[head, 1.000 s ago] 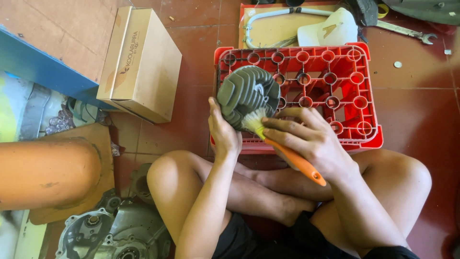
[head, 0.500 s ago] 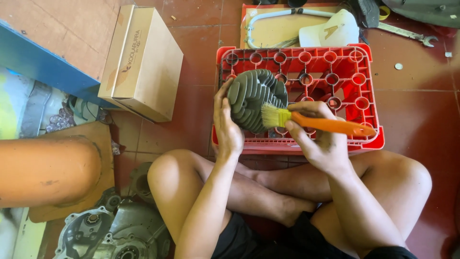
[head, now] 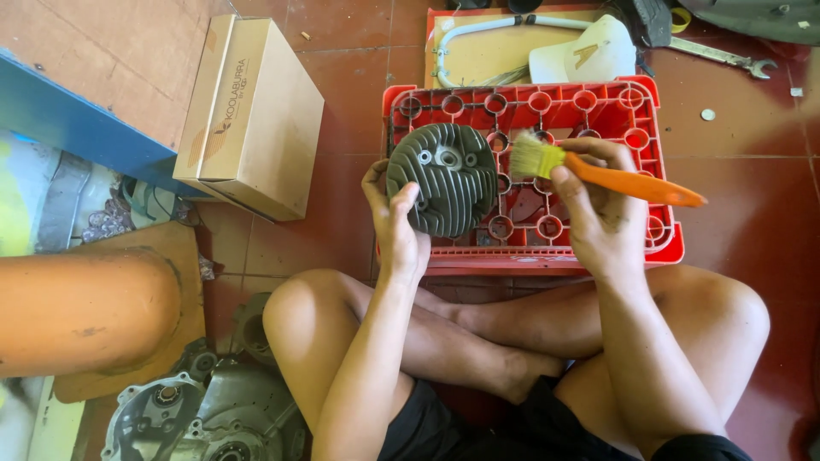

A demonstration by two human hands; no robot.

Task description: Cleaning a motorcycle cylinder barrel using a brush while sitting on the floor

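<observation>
- Your left hand (head: 395,224) grips the grey finned cylinder head (head: 444,177) by its left edge — held upright over the red crate (head: 658,248).
- Your right hand (head: 598,213) pinches the orange-handled brush (head: 598,171) — bristles just beside the head, not touching.

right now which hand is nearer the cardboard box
Left. The left hand holds the finned metal part just right of the cardboard box; the right hand, gripping the orange brush, is farther right over the red crate.
</observation>
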